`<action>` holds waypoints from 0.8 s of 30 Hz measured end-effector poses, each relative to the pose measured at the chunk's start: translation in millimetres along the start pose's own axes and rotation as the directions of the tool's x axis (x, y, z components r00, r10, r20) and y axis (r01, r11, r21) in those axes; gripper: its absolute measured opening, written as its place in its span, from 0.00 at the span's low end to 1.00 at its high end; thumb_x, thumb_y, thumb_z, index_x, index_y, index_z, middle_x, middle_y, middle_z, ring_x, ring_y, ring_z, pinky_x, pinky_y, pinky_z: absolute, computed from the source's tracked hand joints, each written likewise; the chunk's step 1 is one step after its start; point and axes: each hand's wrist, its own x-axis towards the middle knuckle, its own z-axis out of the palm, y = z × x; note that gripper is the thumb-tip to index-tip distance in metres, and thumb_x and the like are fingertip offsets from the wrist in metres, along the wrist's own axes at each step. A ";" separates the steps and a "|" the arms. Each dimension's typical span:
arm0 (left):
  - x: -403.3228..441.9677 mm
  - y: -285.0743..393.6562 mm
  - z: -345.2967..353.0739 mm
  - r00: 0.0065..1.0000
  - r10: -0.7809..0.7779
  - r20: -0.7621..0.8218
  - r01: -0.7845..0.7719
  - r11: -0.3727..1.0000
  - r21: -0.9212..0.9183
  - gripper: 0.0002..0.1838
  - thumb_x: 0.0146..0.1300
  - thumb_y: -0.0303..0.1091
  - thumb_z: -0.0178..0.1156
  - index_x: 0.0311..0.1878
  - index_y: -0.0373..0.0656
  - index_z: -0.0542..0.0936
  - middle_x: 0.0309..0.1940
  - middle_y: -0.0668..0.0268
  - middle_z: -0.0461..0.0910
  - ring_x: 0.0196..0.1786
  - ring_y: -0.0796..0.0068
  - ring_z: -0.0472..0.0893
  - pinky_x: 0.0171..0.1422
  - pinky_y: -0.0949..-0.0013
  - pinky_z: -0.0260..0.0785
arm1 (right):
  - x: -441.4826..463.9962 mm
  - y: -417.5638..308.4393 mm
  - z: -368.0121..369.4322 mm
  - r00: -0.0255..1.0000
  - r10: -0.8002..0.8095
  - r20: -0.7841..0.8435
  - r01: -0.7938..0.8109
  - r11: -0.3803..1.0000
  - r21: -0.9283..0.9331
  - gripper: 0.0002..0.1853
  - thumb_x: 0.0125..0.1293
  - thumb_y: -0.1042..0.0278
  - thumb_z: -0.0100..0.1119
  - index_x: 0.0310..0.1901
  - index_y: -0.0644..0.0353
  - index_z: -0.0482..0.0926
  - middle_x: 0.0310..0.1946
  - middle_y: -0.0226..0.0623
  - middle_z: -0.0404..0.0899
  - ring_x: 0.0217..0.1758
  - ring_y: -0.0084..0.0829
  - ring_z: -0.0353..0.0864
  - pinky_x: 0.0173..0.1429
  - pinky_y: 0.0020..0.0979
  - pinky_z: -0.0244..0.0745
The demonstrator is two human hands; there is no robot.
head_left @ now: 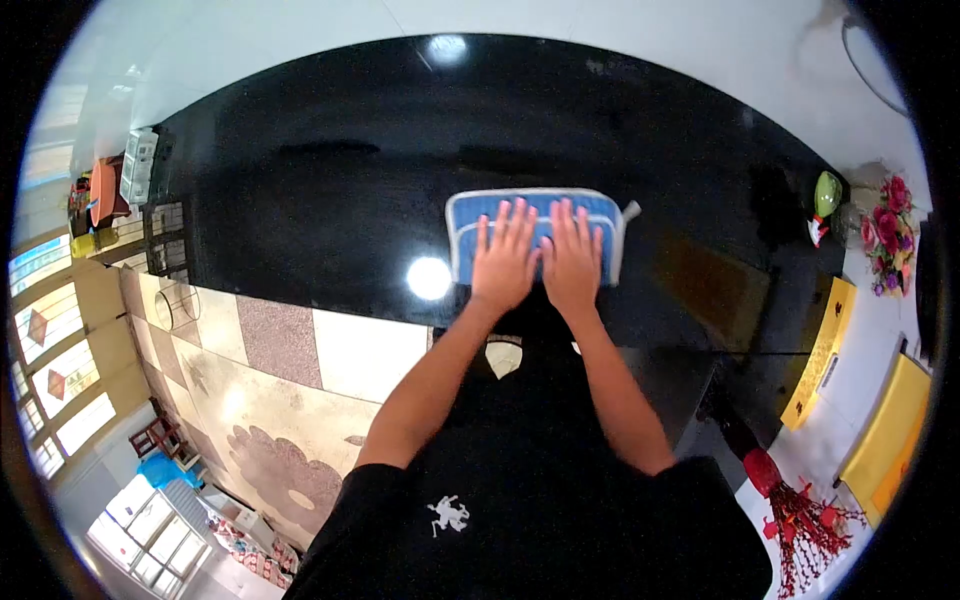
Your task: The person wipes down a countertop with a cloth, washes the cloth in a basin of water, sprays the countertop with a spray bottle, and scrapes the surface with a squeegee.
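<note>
A blue pouch with a pale trim (470,212) lies flat near the front edge of a glossy black countertop (330,200). A short light tab sticks out at its upper right corner. My left hand (505,255) rests on the left half of the pouch, fingers stretched out and pointing away from me. On the right half, my right hand (573,255) lies flat with its fingers spread a little. The two thumbs are close together near the middle. Neither hand grips the pouch; both palms cover part of its front.
A clear container (138,168) and an orange item (103,190) stand at the far left. At the right are a green ornament (827,193), flowers (888,225), a yellow box (820,352) and red branches (800,520). A white wall (300,30) borders the counter's back.
</note>
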 end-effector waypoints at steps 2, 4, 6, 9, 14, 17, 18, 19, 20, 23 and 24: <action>18.3 8.7 0.3 0.990 0.137 0.006 -0.136 0.983 -0.123 0.35 0.72 0.47 0.51 0.79 0.45 0.59 0.80 0.58 0.54 0.83 0.60 0.50 0.84 0.44 0.37 | -10.0 15.2 1.5 0.991 0.134 -0.009 -0.134 0.984 -0.117 0.32 0.77 0.54 0.46 0.78 0.51 0.57 0.80 0.35 0.55 0.83 0.43 0.50 0.83 0.52 0.41; 41.9 19.2 3.1 0.971 0.236 -0.032 -0.237 0.945 -0.227 0.35 0.71 0.46 0.52 0.78 0.45 0.60 0.80 0.58 0.56 0.83 0.60 0.51 0.84 0.45 0.37 | -8.0 39.7 2.7 0.978 0.202 -0.055 -0.208 0.965 -0.161 0.33 0.77 0.54 0.45 0.79 0.51 0.54 0.81 0.34 0.51 0.84 0.43 0.48 0.83 0.53 0.39; 70.7 25.3 11.5 0.953 0.287 -0.095 -0.302 0.915 -0.269 0.35 0.70 0.45 0.53 0.78 0.45 0.61 0.80 0.59 0.56 0.83 0.60 0.52 0.84 0.46 0.38 | 13.4 56.4 9.0 0.948 0.263 -0.178 -0.291 0.944 -0.156 0.33 0.78 0.53 0.43 0.80 0.51 0.53 0.82 0.33 0.48 0.84 0.43 0.46 0.83 0.53 0.37; 125.0 10.9 20.6 0.938 0.280 -0.205 -0.328 0.907 -0.263 0.33 0.71 0.45 0.51 0.77 0.45 0.63 0.80 0.60 0.56 0.82 0.61 0.53 0.84 0.48 0.37 | 78.0 64.2 19.0 0.905 0.338 -0.257 -0.380 0.915 -0.135 0.31 0.80 0.48 0.35 0.80 0.46 0.53 0.82 0.29 0.48 0.85 0.40 0.43 0.83 0.52 0.33; 192.8 -122.1 -6.5 0.936 0.171 -0.309 -0.227 0.961 -0.158 0.32 0.74 0.48 0.46 0.77 0.47 0.63 0.80 0.61 0.57 0.82 0.61 0.54 0.85 0.48 0.36 | 210.9 -6.7 50.1 0.958 0.015 -0.287 -0.088 0.967 -0.240 0.31 0.80 0.45 0.36 0.80 0.42 0.54 0.82 0.26 0.50 0.85 0.37 0.45 0.83 0.53 0.37; 175.7 -231.2 -44.2 0.930 -0.046 -0.365 0.000 0.992 -0.124 0.33 0.72 0.46 0.49 0.77 0.45 0.63 0.79 0.58 0.58 0.82 0.58 0.55 0.83 0.45 0.41 | 290.0 -112.5 69.4 0.924 -0.326 -0.199 0.271 0.927 -0.258 0.31 0.79 0.45 0.38 0.79 0.41 0.56 0.80 0.28 0.55 0.84 0.36 0.49 0.83 0.52 0.40; 161.1 -268.1 -56.2 0.908 -0.083 -0.410 0.032 0.991 -0.130 0.32 0.72 0.44 0.50 0.77 0.44 0.63 0.79 0.57 0.59 0.81 0.57 0.55 0.83 0.45 0.42 | 311.8 -152.5 78.2 0.921 -0.368 -0.130 0.326 0.909 -0.261 0.30 0.77 0.46 0.43 0.78 0.43 0.60 0.78 0.29 0.59 0.82 0.35 0.53 0.82 0.52 0.42; 147.0 -304.1 -67.0 0.891 -0.159 -0.424 0.108 0.984 -0.141 0.32 0.72 0.43 0.50 0.77 0.44 0.63 0.78 0.56 0.59 0.81 0.56 0.55 0.83 0.44 0.42 | 329.7 -189.8 91.0 0.790 -0.588 -0.175 0.500 0.782 -0.372 0.29 0.76 0.48 0.47 0.76 0.45 0.64 0.76 0.31 0.63 0.81 0.37 0.57 0.82 0.52 0.45; 130.8 -345.7 -68.9 0.847 -0.190 -0.496 0.129 0.979 -0.156 0.31 0.73 0.44 0.49 0.76 0.43 0.64 0.78 0.55 0.59 0.81 0.55 0.55 0.83 0.45 0.42 | 340.9 -236.6 102.9 0.744 -0.626 -0.235 0.587 0.780 -0.219 0.30 0.73 0.49 0.50 0.74 0.46 0.66 0.75 0.32 0.65 0.78 0.40 0.61 0.79 0.54 0.51; 63.7 -443.9 -87.3 0.839 -0.321 -0.440 0.326 0.943 -0.066 0.31 0.76 0.46 0.43 0.78 0.45 0.60 0.81 0.57 0.53 0.83 0.56 0.49 0.84 0.48 0.37 | 349.7 -355.2 149.5 0.654 -0.716 -0.244 0.746 0.664 0.049 0.28 0.72 0.49 0.51 0.71 0.46 0.71 0.70 0.32 0.72 0.77 0.40 0.64 0.76 0.56 0.56; 37.1 -460.7 -92.8 0.811 -0.408 -0.421 0.436 0.899 -0.031 0.32 0.77 0.46 0.42 0.79 0.45 0.57 0.81 0.57 0.51 0.84 0.56 0.47 0.84 0.49 0.36 | 339.9 -397.1 163.5 0.696 -0.714 -0.074 0.710 0.700 -0.075 0.28 0.75 0.47 0.47 0.74 0.44 0.67 0.75 0.33 0.66 0.80 0.37 0.58 0.81 0.52 0.47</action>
